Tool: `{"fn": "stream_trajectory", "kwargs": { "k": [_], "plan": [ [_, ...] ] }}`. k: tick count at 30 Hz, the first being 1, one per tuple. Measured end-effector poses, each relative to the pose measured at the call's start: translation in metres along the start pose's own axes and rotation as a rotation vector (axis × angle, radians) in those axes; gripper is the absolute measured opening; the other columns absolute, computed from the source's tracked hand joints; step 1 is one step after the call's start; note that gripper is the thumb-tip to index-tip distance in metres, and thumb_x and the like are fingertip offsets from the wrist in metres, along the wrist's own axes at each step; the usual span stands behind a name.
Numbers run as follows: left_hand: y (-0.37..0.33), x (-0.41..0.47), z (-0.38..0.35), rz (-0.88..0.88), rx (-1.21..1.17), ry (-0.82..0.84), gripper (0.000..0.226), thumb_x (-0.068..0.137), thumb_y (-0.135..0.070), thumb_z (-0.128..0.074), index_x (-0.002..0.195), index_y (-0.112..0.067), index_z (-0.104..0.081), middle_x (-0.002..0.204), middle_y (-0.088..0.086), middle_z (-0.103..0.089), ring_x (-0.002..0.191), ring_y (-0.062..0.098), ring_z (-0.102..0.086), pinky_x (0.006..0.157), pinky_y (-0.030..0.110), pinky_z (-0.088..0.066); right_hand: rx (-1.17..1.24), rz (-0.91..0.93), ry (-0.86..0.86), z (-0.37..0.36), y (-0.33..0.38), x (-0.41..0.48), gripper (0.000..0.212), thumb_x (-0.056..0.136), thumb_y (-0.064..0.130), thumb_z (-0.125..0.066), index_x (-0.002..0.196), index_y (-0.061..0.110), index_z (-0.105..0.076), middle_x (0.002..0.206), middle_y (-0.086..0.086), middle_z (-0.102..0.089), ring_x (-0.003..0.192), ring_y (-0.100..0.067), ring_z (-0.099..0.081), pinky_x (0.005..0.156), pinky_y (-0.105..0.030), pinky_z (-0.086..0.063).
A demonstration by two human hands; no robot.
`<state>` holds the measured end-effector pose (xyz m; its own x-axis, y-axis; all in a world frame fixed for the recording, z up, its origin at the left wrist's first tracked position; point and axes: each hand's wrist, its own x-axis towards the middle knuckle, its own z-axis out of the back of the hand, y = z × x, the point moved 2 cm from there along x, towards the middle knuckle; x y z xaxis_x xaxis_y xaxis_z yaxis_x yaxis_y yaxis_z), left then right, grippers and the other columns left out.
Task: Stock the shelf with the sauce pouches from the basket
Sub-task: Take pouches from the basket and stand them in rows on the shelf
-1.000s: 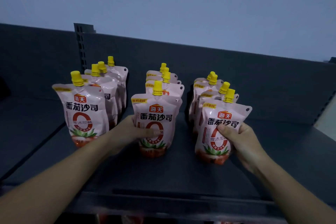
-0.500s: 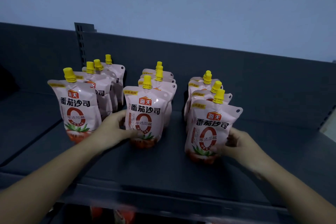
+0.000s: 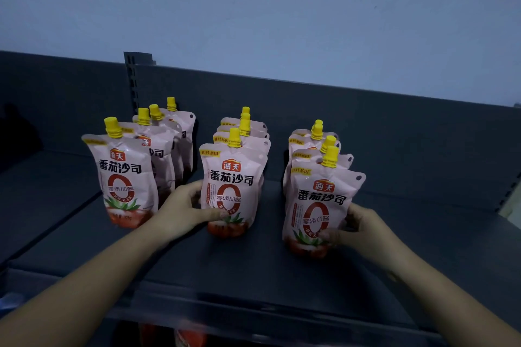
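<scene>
The light here is dim and bluish, with no glare anywhere. My forearms blur near the bottom edge, the shelf [image 3: 282, 267] lines bend at the sides, and soft shadow pools in the left corner.

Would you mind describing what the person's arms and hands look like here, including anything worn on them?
Both forearms come in bare from the bottom corners of the picture: no sleeves show on either. The left hand and the right hand wear no gloves, and no rings, watch or bracelet can be seen. The dim light hides finer details such as the nails.
</scene>
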<state>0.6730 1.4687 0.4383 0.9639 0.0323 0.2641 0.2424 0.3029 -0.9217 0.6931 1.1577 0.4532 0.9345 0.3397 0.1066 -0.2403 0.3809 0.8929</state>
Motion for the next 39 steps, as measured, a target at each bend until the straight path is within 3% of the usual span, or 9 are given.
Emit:
{"fn": "stream_trajectory", "kwargs": {
  "k": [4,10,15,19,25,29,34,39],
  "plan": [
    [0.000,0.001,0.001,-0.003,0.067,-0.011,0.042,0.071,-0.003,-0.077,0.097,-0.032,-0.063,0.098,-0.017,-0.068,0.086,-0.012,-0.064,0.071,0.004,-0.049,-0.003,-0.006,0.004,0.001,-0.001,0.002,0.037,0.070,0.007,-0.077,0.097,0.030,-0.065,0.097,-0.001,-0.074,0.093,-0.020,-0.068,0.082,-0.033,-0.057],
    [-0.002,0.003,0.003,0.014,0.121,-0.036,0.041,0.071,-0.004,-0.078,0.092,-0.035,-0.062,0.093,-0.021,-0.067,0.088,-0.007,-0.062,0.072,0.009,-0.048,-0.004,0.000,0.022,0.001,0.000,0.002,0.036,0.070,0.009,-0.077,0.095,0.030,-0.066,0.093,0.005,-0.075,0.087,-0.009,-0.069,0.069,-0.019,-0.056],
    [0.002,0.002,0.004,0.006,0.126,-0.094,0.040,0.070,0.001,-0.077,0.091,-0.030,-0.064,0.089,-0.019,-0.067,0.084,-0.008,-0.061,0.069,0.006,-0.046,0.012,0.014,0.020,0.001,0.001,0.001,0.037,0.070,0.005,-0.077,0.094,0.031,-0.066,0.089,0.010,-0.075,0.084,-0.007,-0.069,0.066,-0.017,-0.055],
    [0.001,0.001,0.004,0.024,0.070,-0.042,0.039,0.069,0.003,-0.077,0.090,-0.027,-0.067,0.080,-0.020,-0.074,0.080,-0.004,-0.068,0.065,0.005,-0.050,0.026,0.015,0.019,0.001,0.001,0.001,0.038,0.070,0.003,-0.077,0.096,0.029,-0.065,0.092,0.008,-0.075,0.086,-0.007,-0.069,0.068,-0.018,-0.056],
    [-0.001,0.003,-0.006,0.029,0.044,-0.032,0.036,0.068,-0.001,-0.079,0.094,-0.024,-0.069,0.089,-0.012,-0.075,0.086,0.002,-0.070,0.068,0.011,-0.054,0.014,0.030,0.043,0.002,0.005,0.000,0.038,0.071,0.002,-0.075,0.093,0.031,-0.064,0.085,0.013,-0.073,0.080,0.001,-0.068,0.063,-0.012,-0.053],
    [-0.002,0.007,-0.006,0.046,0.084,-0.044,0.036,0.070,-0.004,-0.079,0.098,-0.024,-0.067,0.096,-0.011,-0.072,0.088,0.001,-0.067,0.076,0.019,-0.052,0.004,0.036,0.030,0.002,0.005,0.000,0.037,0.071,0.003,-0.076,0.095,0.029,-0.065,0.087,0.011,-0.073,0.081,-0.002,-0.069,0.065,-0.014,-0.054],
    [-0.003,0.005,-0.006,0.031,0.129,-0.066,0.036,0.069,-0.005,-0.080,0.092,-0.029,-0.066,0.087,-0.020,-0.068,0.075,-0.014,-0.063,0.063,0.002,-0.047,-0.016,0.042,0.017,0.003,0.006,-0.002,0.037,0.072,0.004,-0.076,0.091,0.033,-0.063,0.092,0.008,-0.073,0.087,-0.010,-0.068,0.068,-0.017,-0.056],
    [-0.002,0.000,-0.006,0.015,0.113,-0.092,0.039,0.068,-0.003,-0.080,0.089,-0.033,-0.065,0.080,-0.023,-0.070,0.076,-0.013,-0.064,0.066,0.006,-0.047,-0.019,0.033,0.001,0.003,0.007,-0.005,0.035,0.072,0.004,-0.076,0.092,0.030,-0.065,0.095,0.004,-0.073,0.090,-0.016,-0.069,0.075,-0.025,-0.058]
  ]
}}
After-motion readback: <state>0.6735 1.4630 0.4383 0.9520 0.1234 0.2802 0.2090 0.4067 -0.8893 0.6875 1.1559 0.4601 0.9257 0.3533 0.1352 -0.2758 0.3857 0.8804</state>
